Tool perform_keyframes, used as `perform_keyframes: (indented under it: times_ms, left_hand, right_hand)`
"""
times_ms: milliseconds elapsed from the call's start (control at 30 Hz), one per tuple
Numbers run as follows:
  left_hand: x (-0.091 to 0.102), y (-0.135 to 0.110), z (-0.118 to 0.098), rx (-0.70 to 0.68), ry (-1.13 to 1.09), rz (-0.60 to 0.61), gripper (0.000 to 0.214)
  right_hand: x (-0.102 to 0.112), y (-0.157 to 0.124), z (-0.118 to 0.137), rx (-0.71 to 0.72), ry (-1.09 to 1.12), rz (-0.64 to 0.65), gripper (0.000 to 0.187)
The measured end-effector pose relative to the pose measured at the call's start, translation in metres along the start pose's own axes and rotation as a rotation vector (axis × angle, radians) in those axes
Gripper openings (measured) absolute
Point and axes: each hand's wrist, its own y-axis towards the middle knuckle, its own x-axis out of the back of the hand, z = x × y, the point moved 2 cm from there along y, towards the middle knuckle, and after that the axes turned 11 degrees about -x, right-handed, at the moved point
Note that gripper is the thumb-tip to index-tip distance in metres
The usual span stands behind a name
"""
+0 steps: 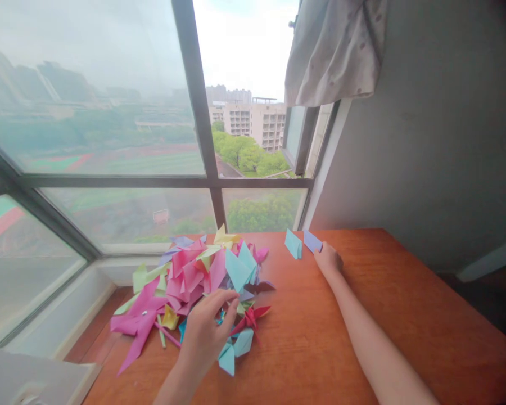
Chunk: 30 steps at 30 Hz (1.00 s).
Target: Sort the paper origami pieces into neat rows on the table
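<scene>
My right hand reaches to the far part of the wooden table and pinches the near corner of a purple folded paper piece. Just left of it stands a light blue folded paper piece, apart from my fingers. My left hand hovers at the front of a heap of colourful origami, fingers curved, a gap between thumb and forefinger and nothing visibly held. Its fingertips are close to a larger light blue folded paper on the heap. A red paper crane lies right of my thumb.
The heap includes a magenta paper pinwheel, pink folded papers, a small yellow piece and light blue pieces at its front. Behind the wooden table is a framed window; a curtain hangs above, beside a grey wall.
</scene>
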Motion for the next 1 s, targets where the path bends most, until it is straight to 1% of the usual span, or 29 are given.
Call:
perform_keyframes:
  times_ms: [100, 200, 267, 400, 500, 600, 700, 767, 867, 933, 1000]
  left_hand:
    - [0.002, -0.003, 0.002, 0.013, -0.025, -0.008, 0.020]
    - [0.001, -0.005, 0.004, 0.015, -0.051, -0.017, 0.018]
    - [-0.002, -0.006, 0.004, 0.020, -0.076, -0.006, 0.018]
    - [-0.009, -0.010, 0.001, 0.006, -0.119, 0.010, 0.019]
    - [-0.010, -0.014, -0.002, 0.004, -0.120, 0.026, 0.019]
    - [-0.009, -0.017, -0.004, 0.003, -0.119, 0.026, 0.019]
    - [-0.006, -0.019, -0.006, -0.007, -0.117, 0.017, 0.019]
    - [-0.003, -0.019, -0.008, -0.014, -0.112, 0.005, 0.018]
    - [0.002, -0.018, -0.009, -0.025, -0.088, -0.063, 0.017]
    - [0.008, -0.017, -0.008, -0.034, -0.040, -0.158, 0.017]
    - [0.013, -0.016, -0.008, -0.047, 0.018, -0.257, 0.017]
  right_hand:
    - [0.011, -0.016, 0.003, 0.037, 0.052, -0.055, 0.031]
    - [0.018, -0.049, 0.019, 0.170, 0.129, -0.081, 0.037]
    - [0.016, -0.081, 0.038, 0.309, 0.173, -0.037, 0.034]
    - [0.004, -0.145, 0.084, 0.565, 0.223, 0.097, 0.028]
    - [-0.002, -0.175, 0.110, 0.688, 0.261, 0.112, 0.029]
    - [-0.008, -0.186, 0.124, 0.736, 0.301, 0.090, 0.027]
    - [-0.012, -0.188, 0.130, 0.712, 0.375, 0.096, 0.012]
    - [-0.010, -0.188, 0.131, 0.681, 0.423, 0.084, 0.003]
    - [0.006, -0.189, 0.122, 0.654, 0.484, 0.058, 0.006]
    - [0.024, -0.190, 0.110, 0.666, 0.560, 0.040, 0.005]
    - [0.041, -0.191, 0.092, 0.691, 0.667, 0.058, 0.004]
